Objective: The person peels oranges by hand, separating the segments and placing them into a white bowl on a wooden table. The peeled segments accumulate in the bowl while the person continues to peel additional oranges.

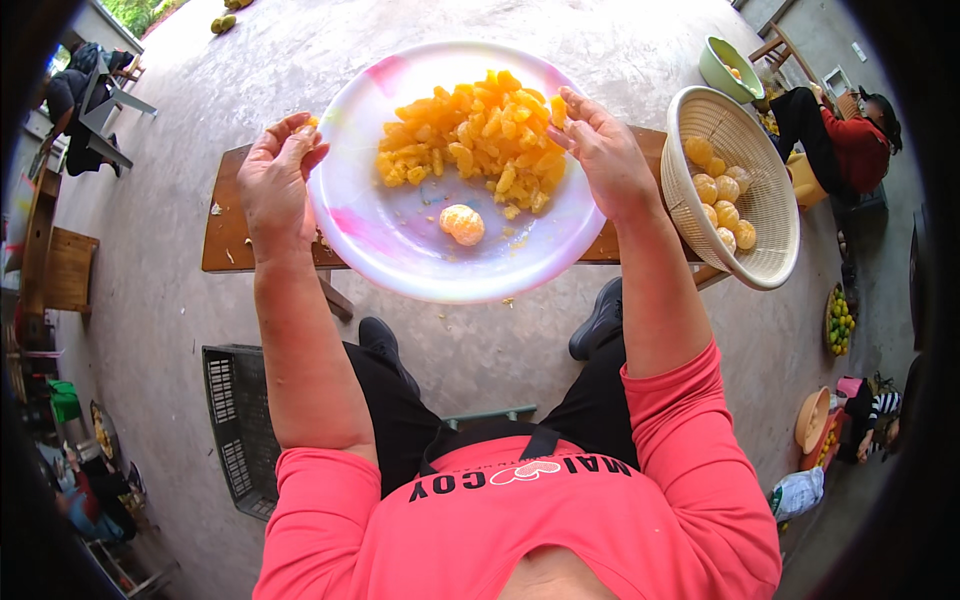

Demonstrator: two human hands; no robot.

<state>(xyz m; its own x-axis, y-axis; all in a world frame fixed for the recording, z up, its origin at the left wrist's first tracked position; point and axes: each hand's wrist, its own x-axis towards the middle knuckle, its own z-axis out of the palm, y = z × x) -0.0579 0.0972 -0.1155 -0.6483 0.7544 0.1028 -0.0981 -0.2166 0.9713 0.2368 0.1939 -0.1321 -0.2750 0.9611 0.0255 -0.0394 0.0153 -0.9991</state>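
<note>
A large pale plastic basin (352,259) with pink streaks rests on a wooden bench. Separated citrus segments (480,135) are heaped at its far side, and a small peeled citrus piece (462,224) lies at its near side. My left hand (289,169) is at the basin's left rim, its fingertips pinching a bit of orange citrus flesh. Over the right rim, my right hand (600,146) holds a citrus segment (558,112) between thumb and fingers.
A cream woven-style basket (776,217) of peeled citrus fruits (726,187) stands tilted right of the basin. Under it runs the wooden bench (229,217). A dark plastic crate (240,427) sits on the floor to the left. Several people are seated farther off, one in red (855,150) beyond the basket.
</note>
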